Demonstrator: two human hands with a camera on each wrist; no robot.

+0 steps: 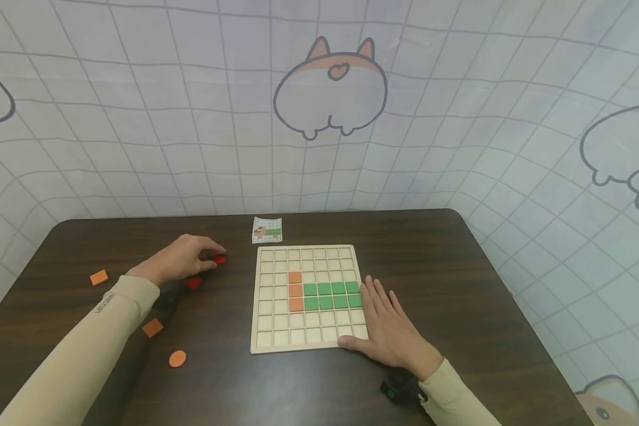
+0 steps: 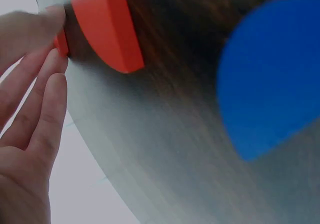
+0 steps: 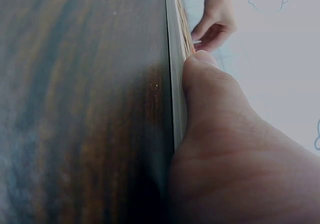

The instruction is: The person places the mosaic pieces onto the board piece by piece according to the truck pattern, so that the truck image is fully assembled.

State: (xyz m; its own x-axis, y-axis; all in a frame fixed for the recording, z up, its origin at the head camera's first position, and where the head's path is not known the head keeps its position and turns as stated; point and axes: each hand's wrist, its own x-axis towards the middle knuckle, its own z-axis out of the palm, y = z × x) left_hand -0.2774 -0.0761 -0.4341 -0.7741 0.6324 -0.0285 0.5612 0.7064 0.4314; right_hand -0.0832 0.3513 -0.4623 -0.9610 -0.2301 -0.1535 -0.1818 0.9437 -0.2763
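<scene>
My left hand [image 1: 183, 258] reaches over the table's left part, its thumb and fingertips pinching a small red piece [image 1: 219, 259]. In the left wrist view that red piece [image 2: 61, 43] shows only as a sliver between thumb and fingers. Another red piece [image 1: 194, 283] with a curved edge lies under the hand's near side. My right hand [image 1: 391, 331] rests with straight fingers along the right edge of a cream grid board [image 1: 274, 338], thumb on its near corner. Green squares [image 1: 325, 302] fill two rows of cells, beside a column of orange squares [image 1: 295, 290].
Behind the board lies a small pattern card [image 1: 267, 231]. Orange pieces are scattered at left: a square one [image 1: 99, 277], another [image 1: 152, 327] and a disc [image 1: 177, 358]. A blue round-edged piece [image 2: 272, 79] appears in the left wrist view. A printed curtain [image 1: 191, 118] hangs behind the table.
</scene>
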